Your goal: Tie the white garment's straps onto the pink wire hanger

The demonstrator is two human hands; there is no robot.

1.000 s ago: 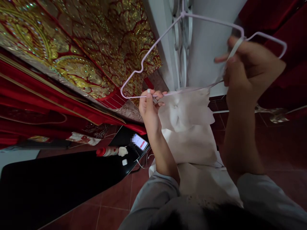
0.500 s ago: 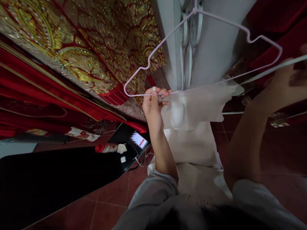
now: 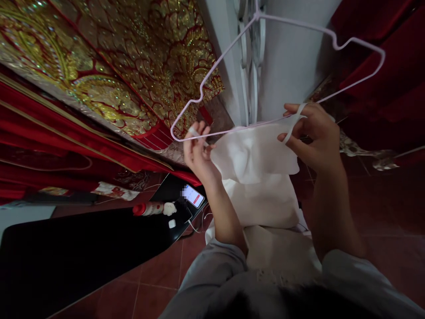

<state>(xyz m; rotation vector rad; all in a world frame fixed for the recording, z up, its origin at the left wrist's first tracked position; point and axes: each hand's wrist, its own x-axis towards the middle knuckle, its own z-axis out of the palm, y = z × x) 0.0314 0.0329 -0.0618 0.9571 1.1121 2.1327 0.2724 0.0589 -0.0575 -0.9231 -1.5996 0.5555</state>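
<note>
A pale pink wire hanger (image 3: 229, 48) hangs in front of me, its lower bar crossing between my hands. My left hand (image 3: 201, 155) is loosely curled at the bar's left end, with a white strap (image 3: 193, 132) across its fingers. On the right, my right hand (image 3: 318, 133) holds another white strap (image 3: 294, 124), stretched in a loop between spread thumb and forefinger. Between them a white garment (image 3: 265, 148) with a molded cup shape hangs just under the bar. How its upper edge meets the bar is hard to make out.
Red and gold sequined garments (image 3: 139, 66) hang at the left, dark red cloth (image 3: 395, 84) at the right. A black table (image 3: 83, 248) at lower left bears a phone (image 3: 194, 196), a red-capped bottle (image 3: 149, 208) and a small white case (image 3: 171, 223). White cabinet doors (image 3: 288, 57) stand behind.
My right hand has come in from the far right to the hanger's lower bar, bringing its strap along. My left hand has shifted slightly left and down along the bar.
</note>
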